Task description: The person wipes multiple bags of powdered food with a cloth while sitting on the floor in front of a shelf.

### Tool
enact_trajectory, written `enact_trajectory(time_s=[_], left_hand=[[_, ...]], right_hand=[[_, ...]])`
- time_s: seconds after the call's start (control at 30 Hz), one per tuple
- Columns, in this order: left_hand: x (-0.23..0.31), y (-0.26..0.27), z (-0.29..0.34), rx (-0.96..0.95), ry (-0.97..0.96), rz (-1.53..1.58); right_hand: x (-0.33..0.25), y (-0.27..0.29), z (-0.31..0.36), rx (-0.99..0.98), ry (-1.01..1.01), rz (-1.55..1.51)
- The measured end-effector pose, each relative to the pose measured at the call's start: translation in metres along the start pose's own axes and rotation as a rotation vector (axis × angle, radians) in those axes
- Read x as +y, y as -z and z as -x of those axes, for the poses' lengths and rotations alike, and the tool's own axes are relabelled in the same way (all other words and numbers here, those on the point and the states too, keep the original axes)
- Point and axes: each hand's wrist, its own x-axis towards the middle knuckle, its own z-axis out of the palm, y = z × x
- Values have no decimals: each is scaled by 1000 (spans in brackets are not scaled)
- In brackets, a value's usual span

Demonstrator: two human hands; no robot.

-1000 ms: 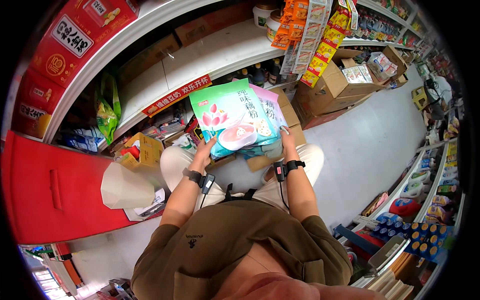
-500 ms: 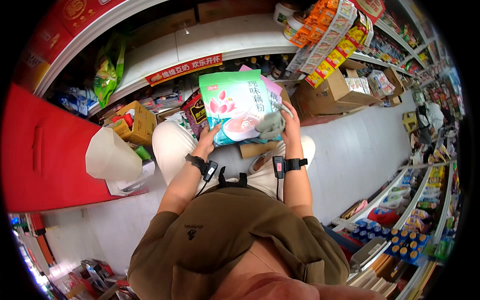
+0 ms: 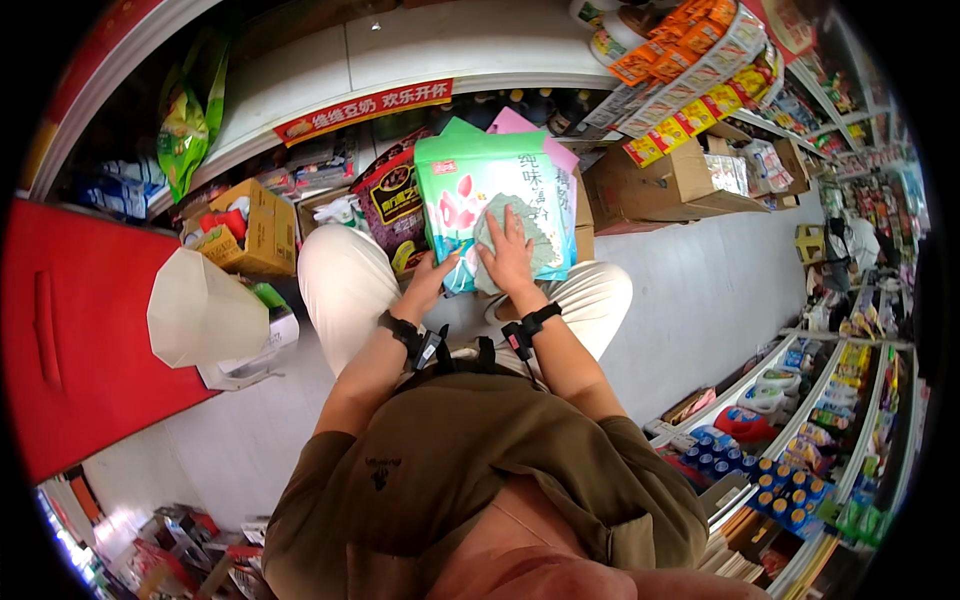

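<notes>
A large food pouch (image 3: 450,170) with a green top, a white front and pink flower pictures leans up in front of my knees. My left hand (image 3: 428,284) grips its lower left edge, thumb on the front. My right hand (image 3: 510,250) lies spread over a crumpled grey-green cloth (image 3: 530,222), pressing it flat against the pouch's front. Behind the pouch, a pink pouch (image 3: 561,165) sticks out at the top and right. A dark purple pouch (image 3: 392,205) with a black and yellow label stands just left of it.
A shelf (image 3: 420,50) runs across the front. Cartons stand on the floor: an open one (image 3: 262,225) at left, a larger one (image 3: 650,185) at right. A whitish bin (image 3: 205,310) stands by a red panel (image 3: 90,330). Stocked shelves (image 3: 800,420) line the right side.
My right hand and the cloth have moved left from the pouch's right edge onto its front; the fingers have spread over the cloth. My left hand still holds the lower left edge.
</notes>
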Motion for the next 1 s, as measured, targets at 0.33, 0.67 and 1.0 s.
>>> enact_trajectory(time_s=[0.33,0.67,1.0], left_hand=[[4,13,23,-9,182,-170],[65,23,3,132,-19,-171],[66,-8,-34,219,31,-344]], right_hand=[[28,-19,-20,70,22,13],[31,-17,-18,36,29,-17],[38,-19,-9,1,62,8]])
